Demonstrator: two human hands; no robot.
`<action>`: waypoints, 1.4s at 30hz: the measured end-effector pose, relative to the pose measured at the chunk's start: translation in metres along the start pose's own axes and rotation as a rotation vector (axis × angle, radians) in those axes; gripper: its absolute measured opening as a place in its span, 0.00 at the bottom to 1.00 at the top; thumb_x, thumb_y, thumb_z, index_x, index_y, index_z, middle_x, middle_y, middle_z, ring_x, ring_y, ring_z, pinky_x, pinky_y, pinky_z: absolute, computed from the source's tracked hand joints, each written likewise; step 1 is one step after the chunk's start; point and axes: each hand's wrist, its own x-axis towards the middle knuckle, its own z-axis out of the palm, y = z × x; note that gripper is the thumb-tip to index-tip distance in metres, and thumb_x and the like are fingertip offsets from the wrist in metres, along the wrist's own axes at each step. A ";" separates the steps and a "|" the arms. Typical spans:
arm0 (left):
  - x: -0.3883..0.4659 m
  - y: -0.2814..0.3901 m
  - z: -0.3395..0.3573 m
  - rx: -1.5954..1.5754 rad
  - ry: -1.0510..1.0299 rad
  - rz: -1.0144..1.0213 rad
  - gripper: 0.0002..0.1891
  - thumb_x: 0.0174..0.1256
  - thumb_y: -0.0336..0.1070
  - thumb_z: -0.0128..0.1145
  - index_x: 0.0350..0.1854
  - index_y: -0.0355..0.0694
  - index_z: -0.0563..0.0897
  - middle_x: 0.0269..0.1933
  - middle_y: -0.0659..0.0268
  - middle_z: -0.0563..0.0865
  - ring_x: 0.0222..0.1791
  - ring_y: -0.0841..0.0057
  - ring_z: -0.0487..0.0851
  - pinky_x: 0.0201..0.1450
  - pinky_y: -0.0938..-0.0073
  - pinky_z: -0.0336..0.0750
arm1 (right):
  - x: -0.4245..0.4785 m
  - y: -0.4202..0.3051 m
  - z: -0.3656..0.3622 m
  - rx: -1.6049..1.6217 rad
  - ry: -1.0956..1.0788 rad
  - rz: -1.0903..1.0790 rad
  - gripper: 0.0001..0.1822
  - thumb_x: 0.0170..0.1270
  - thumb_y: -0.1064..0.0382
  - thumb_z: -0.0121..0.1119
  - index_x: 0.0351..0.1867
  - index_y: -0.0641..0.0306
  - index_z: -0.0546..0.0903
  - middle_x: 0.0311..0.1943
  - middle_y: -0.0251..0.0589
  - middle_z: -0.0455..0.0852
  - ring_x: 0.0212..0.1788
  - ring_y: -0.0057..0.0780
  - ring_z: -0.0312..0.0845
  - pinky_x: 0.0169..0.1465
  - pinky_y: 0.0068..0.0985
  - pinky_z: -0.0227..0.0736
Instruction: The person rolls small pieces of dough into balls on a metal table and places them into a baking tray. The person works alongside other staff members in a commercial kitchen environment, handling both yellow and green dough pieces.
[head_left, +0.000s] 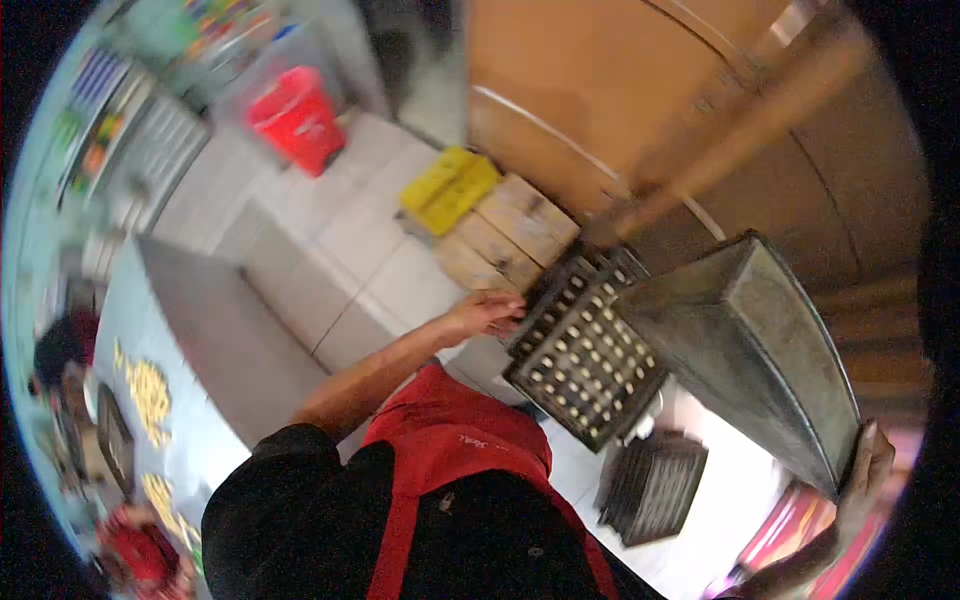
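My right hand (870, 461) grips the edge of a worn metal baking tray (757, 352), which is tilted up at the right. My left hand (491, 311) is stretched out, with nothing in its grasp. It is beside a stack of dark trays, at the left edge; whether the fingertips touch it I cannot tell. The top tray (589, 367) carries rows of small pale dough pieces. Another dark tray (559, 307) with similar pieces shows partly beneath and behind it. The tilted tray's far corner overlaps the stack's right side.
Wooden boxes (491, 247) with a yellow crate (450, 187) stand past the stack. A brown panelled surface (555, 82) rises beyond. More dark trays (652, 487) stand below. At left is a metal worktable (202, 420) with dough strips (150, 394), and people beside it. A red bin (300, 120) stands farther off.
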 end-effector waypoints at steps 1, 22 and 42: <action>-0.046 0.033 -0.017 -0.144 -0.053 0.050 0.32 0.90 0.59 0.60 0.81 0.40 0.80 0.72 0.59 0.90 0.66 0.63 0.92 0.70 0.54 0.87 | -0.001 -0.060 0.039 0.076 0.015 -0.014 0.25 0.89 0.40 0.62 0.58 0.64 0.85 0.48 0.36 0.82 0.56 0.27 0.76 0.62 0.27 0.70; -0.444 0.102 -0.468 -0.891 1.236 1.203 0.49 0.65 0.17 0.56 0.93 0.45 0.61 0.71 0.59 0.83 0.63 0.67 0.88 0.63 0.61 0.87 | -0.211 -0.690 0.902 0.642 -1.459 -0.256 0.24 0.84 0.55 0.64 0.75 0.59 0.82 0.63 0.48 0.91 0.68 0.48 0.86 0.78 0.53 0.75; -0.632 -0.065 -0.619 -1.193 1.942 0.909 0.25 0.84 0.34 0.66 0.78 0.40 0.80 0.68 0.63 0.87 0.59 0.76 0.87 0.60 0.72 0.84 | -0.678 -1.086 1.278 0.328 -2.138 -0.053 0.04 0.60 0.74 0.62 0.35 0.63 0.80 0.38 0.45 0.88 0.42 0.41 0.89 0.47 0.37 0.87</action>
